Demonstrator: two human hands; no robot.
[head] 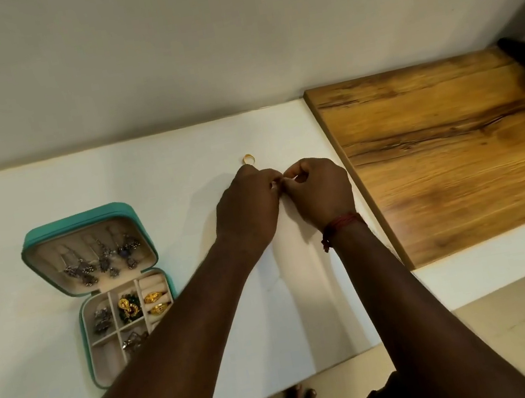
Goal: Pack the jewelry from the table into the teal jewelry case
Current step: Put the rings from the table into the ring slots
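1. Setting: a white table (45,193) against a plain white wall, with a wooden board (454,149) lying on its right part.
2. The teal jewelry case (77,218) lies open at the table's left. Dark silver earrings (101,260) hang in its lid. Its tray holds two gold rings (156,301) in the padded rolls and more pieces in the small compartments.
3. One gold ring (248,158) sits loose on the table, just beyond my left hand (248,208) and well apart from the case.
4. My right hand (319,192), with a red thread (341,223) at its wrist, meets the left above the table's middle. The fingers of both hands are curled, tips drawn together. I cannot tell what they pinch, if anything; it is hidden between them.
5. Step in hand, as I judge it: fiddling with one small piece before packing it.
6. The next move calls for carrying that piece left to a free slot, then a fine pinch on the loose ring, which looks thin, smooth and apt to roll.
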